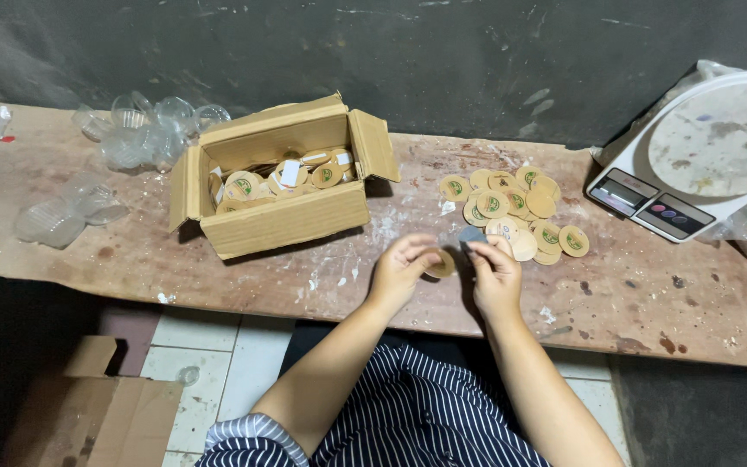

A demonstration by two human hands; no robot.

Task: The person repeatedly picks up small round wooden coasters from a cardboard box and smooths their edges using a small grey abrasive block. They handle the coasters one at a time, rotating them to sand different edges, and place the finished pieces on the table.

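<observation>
My left hand (401,270) pinches a round tan sticker disc (443,265) over the front of the worn wooden board (218,268). Close beside it, my right hand (495,275) grips a small grey-white backing strip (472,235) between thumb and fingers. The two hands nearly touch at the disc. Just beyond them lies a loose pile of tan round stickers (516,212) with green marks. An open cardboard box (280,182) to the left holds more of the same stickers.
A white kitchen scale (693,156) stands at the right end of the board. Clear plastic cups (144,130) lie heaped at the far left, more (62,216) nearer the edge. Flattened cardboard (88,415) sits on the tiled floor below. A dark wall backs the board.
</observation>
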